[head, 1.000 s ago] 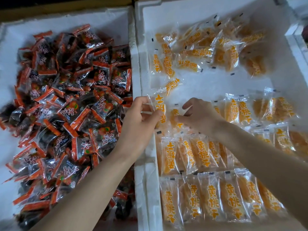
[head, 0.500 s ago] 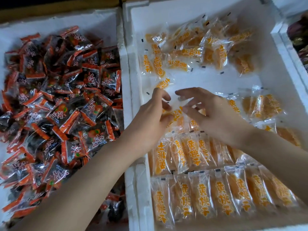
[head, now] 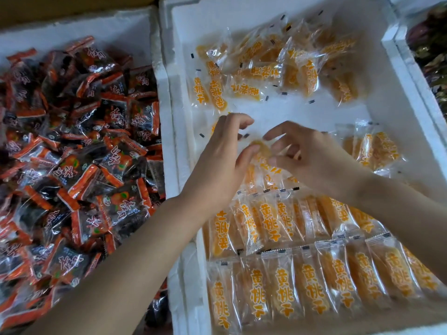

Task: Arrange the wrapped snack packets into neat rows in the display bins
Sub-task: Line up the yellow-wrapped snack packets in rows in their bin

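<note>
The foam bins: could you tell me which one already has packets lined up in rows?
The right bin, where yellow packets lie side by side along its near edge; the left bin holds a jumbled red-and-black heap.

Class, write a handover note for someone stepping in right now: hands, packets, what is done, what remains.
Left hand and right hand: both seem to pinch one yellow packet above the third row, barely begun.
Done: front row and second row in the right bin.
To do: loose pile at the far end, stray packets by the right wall, and the red packets heaped in the left bin.
</note>
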The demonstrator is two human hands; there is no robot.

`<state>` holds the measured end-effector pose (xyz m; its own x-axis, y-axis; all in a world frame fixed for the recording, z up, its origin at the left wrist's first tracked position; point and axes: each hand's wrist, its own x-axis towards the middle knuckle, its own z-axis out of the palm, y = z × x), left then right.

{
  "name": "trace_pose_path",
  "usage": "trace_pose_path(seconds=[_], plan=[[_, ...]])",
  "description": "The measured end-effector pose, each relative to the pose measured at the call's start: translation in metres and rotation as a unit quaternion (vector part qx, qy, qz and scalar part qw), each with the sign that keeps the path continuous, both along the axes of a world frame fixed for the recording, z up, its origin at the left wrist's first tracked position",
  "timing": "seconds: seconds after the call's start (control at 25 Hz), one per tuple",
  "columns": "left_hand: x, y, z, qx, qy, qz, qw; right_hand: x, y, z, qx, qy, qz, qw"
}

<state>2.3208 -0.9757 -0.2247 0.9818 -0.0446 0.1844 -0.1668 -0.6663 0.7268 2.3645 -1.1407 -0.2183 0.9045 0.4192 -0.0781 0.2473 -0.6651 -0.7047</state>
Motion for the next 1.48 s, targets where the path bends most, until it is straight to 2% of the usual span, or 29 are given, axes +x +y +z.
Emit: trace_pose_path(seconds=[0.08,0.16,0.2,0.28,0.4,0.56,0.64,0.8,0.92,1.08,1.16,1.24,1.32,1.48], plan=[[-0.002,0.006,-0.013,0.146,0.032,0.012,0.989,0.010,0.000,-0.010,0.021,0.043,-0.082,0.995],[-0.006,0.011,-0.025,0.275,0.101,-0.017,0.956,0.018,0.004,-0.020,0.042,0.105,-0.127,0.985],[-0.008,0.013,-0.029,0.315,0.117,-0.031,0.942,0.019,0.009,-0.026,0.042,0.128,-0.127,0.983],[-0.010,0.013,-0.030,0.338,0.124,-0.036,0.932,0.017,0.019,-0.040,0.027,0.140,-0.087,0.986],[-0.010,0.012,-0.029,0.325,0.120,-0.030,0.937,0.010,0.028,-0.050,-0.046,0.110,-0.019,0.993],[-0.010,0.016,-0.033,0.293,0.113,-0.035,0.949,0.005,0.025,-0.046,-0.113,-0.053,0.038,0.991],[-0.006,0.018,-0.034,0.263,0.096,-0.028,0.960,0.003,0.023,-0.045,-0.123,-0.087,0.078,0.985],[0.030,0.019,-0.027,0.165,0.062,0.026,0.984,0.028,0.023,-0.044,-0.081,-0.145,0.048,0.985],[0.070,0.020,-0.025,0.186,0.099,0.059,0.976,0.072,0.035,-0.047,-0.148,-0.203,0.041,0.967],[0.099,0.026,-0.030,0.294,0.128,0.085,0.943,0.114,0.060,-0.053,-0.250,-0.187,0.071,0.947],[0.103,0.027,-0.032,0.313,0.123,0.094,0.937,0.118,0.065,-0.054,-0.282,-0.192,0.053,0.939],[0.103,0.029,-0.036,0.286,0.131,0.110,0.943,0.115,0.065,-0.053,-0.299,-0.190,0.027,0.935],[0.103,0.031,-0.039,0.223,0.124,0.124,0.959,0.111,0.062,-0.052,-0.274,-0.166,0.003,0.947],[0.097,0.026,-0.032,0.088,0.054,0.186,0.977,0.110,0.046,-0.050,-0.225,-0.098,-0.023,0.969]])
